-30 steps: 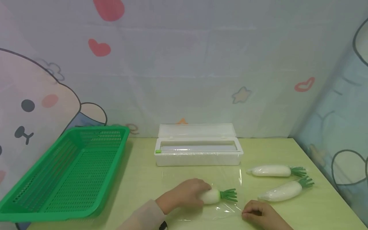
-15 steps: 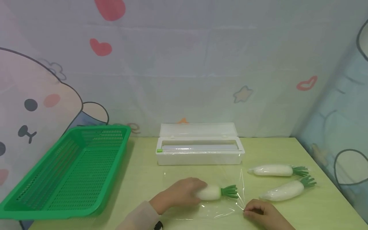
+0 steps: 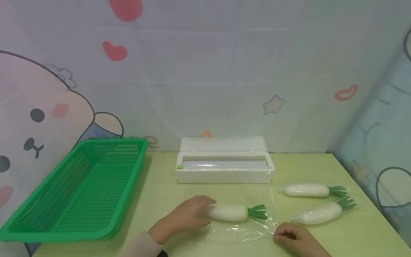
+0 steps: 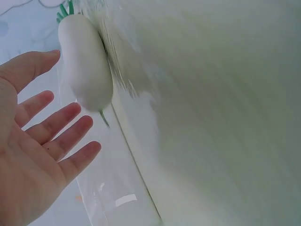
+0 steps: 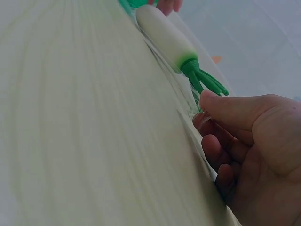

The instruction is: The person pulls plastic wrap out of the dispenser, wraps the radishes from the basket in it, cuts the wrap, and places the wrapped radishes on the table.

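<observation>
A white radish (image 3: 229, 213) with green stalks lies on a sheet of cling film (image 3: 236, 233) in the middle of the table. Beside its tail end is my left hand (image 3: 189, 216). In the left wrist view that hand (image 4: 42, 146) has its fingers spread and loose, slightly apart from the radish (image 4: 87, 61). At the film's near right corner, my right hand (image 3: 297, 237) pinches the film edge. The right wrist view shows the thumb and index finger of this hand (image 5: 254, 146) together on the clear film, close to the green stalks (image 5: 209, 82).
Behind the film stands a white cling film dispenser (image 3: 224, 176) with its lid raised. Two film-wrapped radishes lie at the right, one farther back (image 3: 306, 190) and one nearer (image 3: 319, 213). A green plastic basket (image 3: 112, 233) takes up the left side of the table (image 3: 160, 192).
My left hand has let go of the radish and drawn back to the left, baring more of its body. The right hand stays at the film corner. The head view has shifted slightly.
</observation>
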The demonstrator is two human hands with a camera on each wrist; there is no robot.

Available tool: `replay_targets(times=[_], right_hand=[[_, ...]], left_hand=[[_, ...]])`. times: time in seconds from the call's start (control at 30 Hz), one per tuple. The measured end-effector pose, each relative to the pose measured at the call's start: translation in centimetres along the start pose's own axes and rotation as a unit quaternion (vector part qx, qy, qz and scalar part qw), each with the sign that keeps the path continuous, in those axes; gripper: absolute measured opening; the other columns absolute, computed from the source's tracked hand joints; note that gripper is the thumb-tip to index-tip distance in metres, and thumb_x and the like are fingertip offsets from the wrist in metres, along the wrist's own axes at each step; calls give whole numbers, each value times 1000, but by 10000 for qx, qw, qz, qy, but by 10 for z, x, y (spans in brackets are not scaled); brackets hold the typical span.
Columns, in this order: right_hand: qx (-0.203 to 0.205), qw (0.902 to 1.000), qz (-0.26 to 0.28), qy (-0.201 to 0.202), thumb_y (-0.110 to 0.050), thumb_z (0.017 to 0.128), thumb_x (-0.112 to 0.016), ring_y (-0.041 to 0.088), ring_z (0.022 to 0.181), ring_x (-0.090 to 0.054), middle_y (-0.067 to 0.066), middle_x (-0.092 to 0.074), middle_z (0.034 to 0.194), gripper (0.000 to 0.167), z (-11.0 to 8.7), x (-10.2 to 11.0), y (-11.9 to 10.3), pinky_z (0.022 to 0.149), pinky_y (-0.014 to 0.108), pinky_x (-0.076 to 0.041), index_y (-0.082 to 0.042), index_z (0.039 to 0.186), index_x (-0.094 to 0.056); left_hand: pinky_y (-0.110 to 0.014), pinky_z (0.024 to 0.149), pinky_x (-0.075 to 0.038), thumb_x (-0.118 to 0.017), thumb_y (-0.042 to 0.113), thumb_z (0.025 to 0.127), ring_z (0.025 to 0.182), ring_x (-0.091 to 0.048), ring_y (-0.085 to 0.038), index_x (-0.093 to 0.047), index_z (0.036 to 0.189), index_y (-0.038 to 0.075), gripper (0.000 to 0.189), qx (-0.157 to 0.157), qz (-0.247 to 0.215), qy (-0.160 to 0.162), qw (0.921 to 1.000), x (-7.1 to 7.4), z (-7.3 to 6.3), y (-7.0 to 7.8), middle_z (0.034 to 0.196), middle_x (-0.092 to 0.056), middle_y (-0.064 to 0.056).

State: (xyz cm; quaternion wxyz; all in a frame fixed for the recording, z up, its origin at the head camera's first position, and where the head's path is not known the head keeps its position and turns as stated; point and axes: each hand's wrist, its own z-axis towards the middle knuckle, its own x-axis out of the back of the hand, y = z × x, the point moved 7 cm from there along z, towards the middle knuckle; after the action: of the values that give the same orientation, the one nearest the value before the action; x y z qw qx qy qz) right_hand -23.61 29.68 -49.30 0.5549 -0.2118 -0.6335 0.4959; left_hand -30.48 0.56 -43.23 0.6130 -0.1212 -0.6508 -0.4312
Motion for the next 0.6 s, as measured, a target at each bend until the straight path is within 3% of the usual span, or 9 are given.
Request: replay_targets(times=[0.1, 0.2, 0.3, 0.4, 0.5, 0.6], right_hand=[[63, 10000, -56, 34, -13, 94, -61, 1, 80, -56, -5, -66, 90, 7, 0, 1, -1, 68, 22, -45, -14, 92, -68], [181, 9998, -94, 59, -12, 93, -61, 1, 80, -56, -6, -66, 90, 7, 0, 1, -2, 68, 22, -46, -14, 91, -68], [234, 9997, -70, 46, -11, 94, -61, 1, 80, -56, -7, -66, 90, 8, 1, 0, -2, 68, 22, -46, -14, 91, -68], [218, 9997, -45, 47, -11, 94, -61, 1, 80, -56, -6, -66, 90, 8, 1, 0, -2, 69, 22, -46, -14, 92, -68], [179, 9998, -85, 72, -12, 94, -61, 1, 80, -56, -6, -66, 90, 8, 1, 0, -2, 69, 22, -45, -14, 91, -68], [97, 9999, -101, 57, -13, 94, -61, 1, 81, -55, -6, -66, 90, 7, 1, 0, -1, 69, 21, -45, -14, 92, -68]], left_hand=[[-38, 97, -45, -69, 20, 84, 115, -55, -23, -60, 124, 6, 43, 100, -5, 261, 9996, 10, -13, -5, 121, -60, -6], [-34, 88, -47, -72, 20, 81, 100, -56, -17, -66, 111, 7, 33, 45, 56, 444, 9990, 15, -26, -9, 107, -61, -1], [-29, 79, -43, -77, 24, 77, 88, -51, -8, -70, 94, 12, 22, 13, 129, 207, 9997, 13, -38, -11, 92, -60, 8], [-25, 73, -36, -82, 28, 71, 81, -44, -1, -69, 84, 17, 21, 42, 247, -245, 9994, 8, -51, -12, 82, -55, 14], [-25, 73, -34, -85, 27, 66, 78, -41, 0, -68, 82, 19, 24, 154, 310, -547, 9979, 5, -60, -14, 79, -51, 17], [-26, 74, -34, -84, 24, 65, 78, -40, 0, -68, 81, 19, 24, 266, 318, -623, 9972, 2, -66, -18, 79, -50, 18]])
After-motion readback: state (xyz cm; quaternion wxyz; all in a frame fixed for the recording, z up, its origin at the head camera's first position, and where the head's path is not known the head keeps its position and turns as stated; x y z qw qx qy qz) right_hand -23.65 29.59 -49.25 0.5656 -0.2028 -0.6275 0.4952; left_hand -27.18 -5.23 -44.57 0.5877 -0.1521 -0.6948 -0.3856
